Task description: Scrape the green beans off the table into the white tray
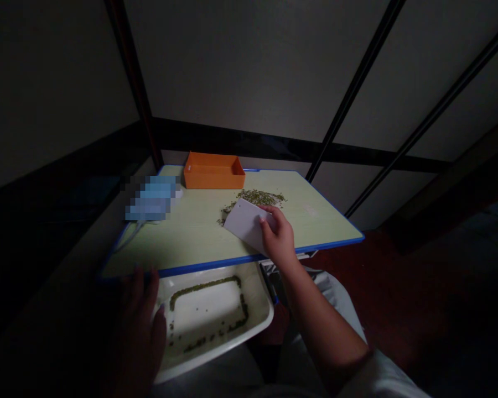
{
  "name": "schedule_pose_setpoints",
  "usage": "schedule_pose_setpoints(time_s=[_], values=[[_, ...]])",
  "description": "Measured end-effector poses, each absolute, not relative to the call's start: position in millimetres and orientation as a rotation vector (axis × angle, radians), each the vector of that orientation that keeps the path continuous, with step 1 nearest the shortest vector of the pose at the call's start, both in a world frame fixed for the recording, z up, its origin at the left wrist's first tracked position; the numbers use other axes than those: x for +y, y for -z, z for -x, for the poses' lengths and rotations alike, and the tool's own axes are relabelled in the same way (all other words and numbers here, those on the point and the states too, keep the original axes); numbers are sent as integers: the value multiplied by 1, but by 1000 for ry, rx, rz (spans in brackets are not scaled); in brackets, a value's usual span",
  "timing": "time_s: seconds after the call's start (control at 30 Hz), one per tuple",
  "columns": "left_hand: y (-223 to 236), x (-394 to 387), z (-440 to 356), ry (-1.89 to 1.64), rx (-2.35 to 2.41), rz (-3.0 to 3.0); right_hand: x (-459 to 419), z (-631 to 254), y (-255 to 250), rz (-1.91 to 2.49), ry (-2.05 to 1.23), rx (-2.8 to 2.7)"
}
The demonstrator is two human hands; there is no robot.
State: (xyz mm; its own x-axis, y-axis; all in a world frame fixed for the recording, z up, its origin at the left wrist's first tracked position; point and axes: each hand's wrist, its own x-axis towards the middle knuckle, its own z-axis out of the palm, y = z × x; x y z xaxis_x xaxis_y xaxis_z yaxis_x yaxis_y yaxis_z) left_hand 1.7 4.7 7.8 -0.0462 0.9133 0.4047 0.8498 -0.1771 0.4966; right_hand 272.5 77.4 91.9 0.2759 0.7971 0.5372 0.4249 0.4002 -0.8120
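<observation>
My right hand [279, 235] grips a flat, pale rectangular card [244, 224], thumb on top. The card is tilted over the tabletop, its far edge beside a spread heap of small greenish grains [262, 197]. My left hand [141, 320] is in deep shadow at the left side of a white basin [263, 309], fingers stretched out near the table edge and thumb over the basin's side. Whether it touches the rim, I cannot tell. More of the same grains lie along the edges of the basin floor, below the table's front edge.
An orange open box [213, 178] stands at the back of the pale table [191, 243], which has a blue edge. A blurred-out light blue item [153, 199] with a pale cord or strap lies at the left. Panelled walls [249, 66] rise close behind.
</observation>
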Motion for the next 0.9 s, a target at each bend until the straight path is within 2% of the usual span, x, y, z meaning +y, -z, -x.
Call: schedule_pose_setpoints(time_s=[0.9], values=[[-6, 2, -1, -1032, 1964, -2156, 91, -262, -90, 1210, -307, -1386]])
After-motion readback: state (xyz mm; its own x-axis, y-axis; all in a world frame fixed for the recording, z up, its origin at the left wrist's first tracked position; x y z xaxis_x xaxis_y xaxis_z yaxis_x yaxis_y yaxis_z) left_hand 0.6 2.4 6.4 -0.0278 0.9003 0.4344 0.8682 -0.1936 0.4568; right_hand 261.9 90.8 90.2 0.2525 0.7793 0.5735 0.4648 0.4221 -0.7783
